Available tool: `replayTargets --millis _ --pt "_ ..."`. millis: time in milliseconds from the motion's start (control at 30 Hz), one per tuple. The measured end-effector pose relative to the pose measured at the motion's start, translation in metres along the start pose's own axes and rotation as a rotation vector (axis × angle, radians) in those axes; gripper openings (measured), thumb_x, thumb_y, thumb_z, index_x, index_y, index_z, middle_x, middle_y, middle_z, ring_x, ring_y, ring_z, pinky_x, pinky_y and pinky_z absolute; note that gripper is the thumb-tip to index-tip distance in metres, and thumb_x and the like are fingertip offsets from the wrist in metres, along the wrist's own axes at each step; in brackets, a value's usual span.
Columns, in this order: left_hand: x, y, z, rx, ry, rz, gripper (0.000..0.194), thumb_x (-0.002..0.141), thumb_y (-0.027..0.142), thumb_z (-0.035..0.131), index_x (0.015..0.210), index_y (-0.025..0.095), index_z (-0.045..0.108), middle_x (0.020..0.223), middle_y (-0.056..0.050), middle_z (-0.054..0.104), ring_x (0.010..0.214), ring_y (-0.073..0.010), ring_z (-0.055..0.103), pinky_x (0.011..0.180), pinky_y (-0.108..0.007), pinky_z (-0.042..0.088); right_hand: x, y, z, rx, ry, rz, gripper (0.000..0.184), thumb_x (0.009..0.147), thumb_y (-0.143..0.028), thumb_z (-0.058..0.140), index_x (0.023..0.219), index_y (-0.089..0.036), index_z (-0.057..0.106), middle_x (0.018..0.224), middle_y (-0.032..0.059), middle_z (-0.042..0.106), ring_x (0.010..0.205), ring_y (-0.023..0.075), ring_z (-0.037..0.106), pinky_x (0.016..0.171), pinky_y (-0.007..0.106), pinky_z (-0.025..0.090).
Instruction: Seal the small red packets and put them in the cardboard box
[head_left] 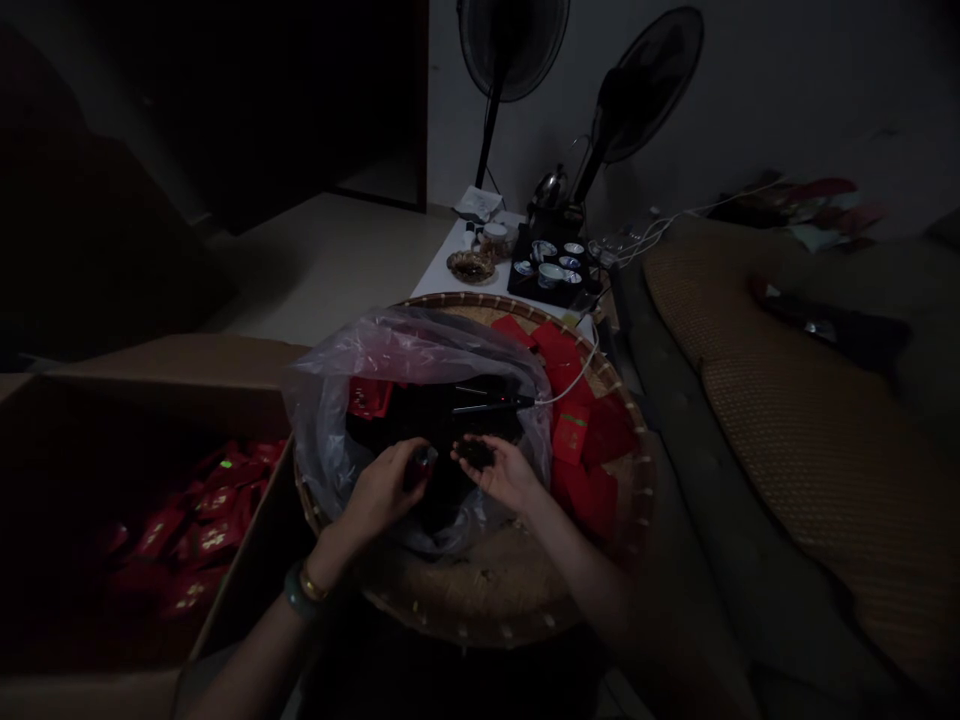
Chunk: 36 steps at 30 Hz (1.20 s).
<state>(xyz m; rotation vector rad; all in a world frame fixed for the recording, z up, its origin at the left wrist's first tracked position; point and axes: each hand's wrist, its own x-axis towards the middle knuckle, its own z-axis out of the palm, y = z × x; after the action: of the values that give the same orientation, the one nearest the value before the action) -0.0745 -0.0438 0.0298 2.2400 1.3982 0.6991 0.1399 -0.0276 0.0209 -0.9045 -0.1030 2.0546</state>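
My left hand (pixel 386 490) is curled round a small pouch (pixel 424 458) with a shiny opening; most of it is hidden by the fingers. Beside it, my right hand (pixel 504 474) is turned palm up, cupping a small heap of dark tea leaves (pixel 475 453). Both hands are over a large clear plastic bag (pixel 322 400), spread open and holding a dark mass of leaves. Across the bag rests a dark two-armed tool (pixel 495 405) with a white cord. Red packets (pixel 369 396) lie inside the bag's far left side.
A round woven bamboo tray (pixel 480 590) bears the bag and several red packets (pixel 571 432). At left, a cardboard box (pixel 247 540) holds many red packets. Behind are a black tea tray (pixel 551 285) with cups and two standing fans (pixel 649 85). A couch (pixel 795 440) runs along the right.
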Motion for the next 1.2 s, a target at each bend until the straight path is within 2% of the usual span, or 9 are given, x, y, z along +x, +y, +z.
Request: replayTargets --millis 100,233,367,567,733,833,1033,1200 --pt "0.000 -0.002 0.001 0.004 -0.003 0.006 0.045 0.074 0.016 0.055 0.117 0.022 0.044 0.110 -0.006 0.061 0.096 -0.0198 0.061 0.080 -0.032 0.050 -0.003 0.000 0.004 0.019 -0.015 -0.007 0.021 0.082 -0.017 0.045 0.094 -0.010 0.060 0.092 0.0096 0.068 0.093 0.0200 0.064 0.080 0.031 0.053" --pt "-0.001 -0.004 0.003 0.004 -0.006 0.007 0.045 0.075 0.018 0.054 0.118 0.022 0.044 0.111 -0.006 0.061 0.097 -0.0197 0.060 0.081 -0.032 0.049 -0.007 -0.001 0.009 0.001 -0.024 -0.002 0.025 0.083 -0.017 0.042 0.101 -0.012 0.059 0.090 0.0086 0.069 0.090 0.0196 0.065 0.082 0.036 0.053" --pt "-0.001 -0.004 0.003 0.003 -0.001 0.013 0.046 0.074 0.017 0.055 0.118 0.022 0.044 0.111 -0.006 0.060 0.098 -0.0198 0.060 0.082 -0.032 0.049 -0.007 0.001 0.008 0.007 -0.016 -0.027 0.023 0.083 -0.016 0.043 0.094 -0.009 0.061 0.089 0.0101 0.069 0.093 0.0188 0.064 0.087 0.033 0.051" --pt "0.000 -0.001 0.003 0.016 -0.005 0.021 0.044 0.075 0.017 0.055 0.118 0.021 0.045 0.111 -0.007 0.061 0.097 -0.0203 0.060 0.082 -0.033 0.049 -0.007 0.002 0.008 -0.027 -0.055 -0.026 0.024 0.083 -0.017 0.045 0.100 -0.010 0.059 0.092 0.0097 0.068 0.090 0.0187 0.065 0.083 0.031 0.052" --pt "0.001 0.001 0.003 0.017 0.007 0.036 0.046 0.073 0.016 0.056 0.118 0.022 0.046 0.109 -0.006 0.061 0.096 -0.0208 0.059 0.081 -0.033 0.049 -0.016 -0.001 0.019 -0.086 -0.081 -0.015 0.025 0.084 -0.022 0.042 0.100 -0.010 0.057 0.090 0.0106 0.068 0.085 0.0193 0.066 0.081 0.033 0.052" --pt "0.001 0.002 0.003 0.024 0.015 0.053 0.044 0.075 0.016 0.056 0.118 0.022 0.046 0.108 -0.006 0.061 0.095 -0.0205 0.059 0.079 -0.033 0.049 -0.023 -0.003 0.026 -0.110 -0.113 -0.020 0.027 0.079 -0.020 0.043 0.099 -0.008 0.058 0.092 0.0122 0.068 0.087 0.0202 0.065 0.086 0.035 0.050" --pt "-0.001 0.000 0.004 0.001 -0.001 0.081 0.036 0.078 0.016 0.054 0.113 0.022 0.049 0.104 -0.006 0.061 0.093 -0.0196 0.059 0.079 -0.032 0.049 -0.033 -0.006 0.032 -0.196 -0.222 -0.042 0.044 0.056 -0.005 0.043 0.097 -0.011 0.059 0.096 0.0098 0.067 0.093 0.0204 0.064 0.098 0.040 0.041" --pt "-0.001 0.006 -0.004 -0.070 -0.024 0.087 0.035 0.079 0.029 0.059 0.112 0.021 0.051 0.107 -0.007 0.061 0.097 -0.0211 0.057 0.082 -0.034 0.048 -0.038 -0.007 0.035 -0.284 -0.209 -0.075 0.047 0.052 0.000 0.042 0.093 -0.015 0.061 0.094 0.0050 0.067 0.094 0.0171 0.063 0.103 0.041 0.036"
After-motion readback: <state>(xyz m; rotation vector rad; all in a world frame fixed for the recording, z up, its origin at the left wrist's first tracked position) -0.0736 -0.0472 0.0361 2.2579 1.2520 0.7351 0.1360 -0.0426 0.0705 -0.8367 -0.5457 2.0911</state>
